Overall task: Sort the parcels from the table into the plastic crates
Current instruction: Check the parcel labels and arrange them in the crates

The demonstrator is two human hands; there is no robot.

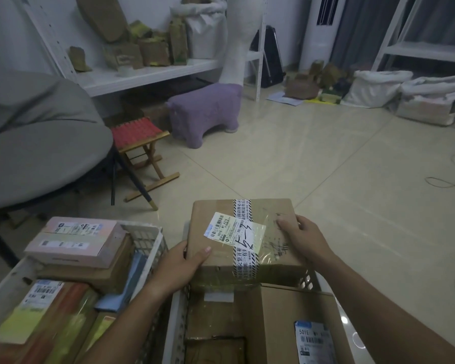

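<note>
Nearest you, the white plastic lattice crate [175,321] on the right lies directly below the taped brown cardboard parcel [243,239]. Your left hand [180,266] grips its near-left corner, your right hand [304,236] its right edge; lower it straight down.

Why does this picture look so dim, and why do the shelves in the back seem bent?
Head view: the room is dimly lit, colours muted; the wide-angle lens bows the shelf rack at the frame's edges. Glare shines off clear tape on the cardboard parcel held by the left hand and right hand; far boxes look soft and smeared.
</note>
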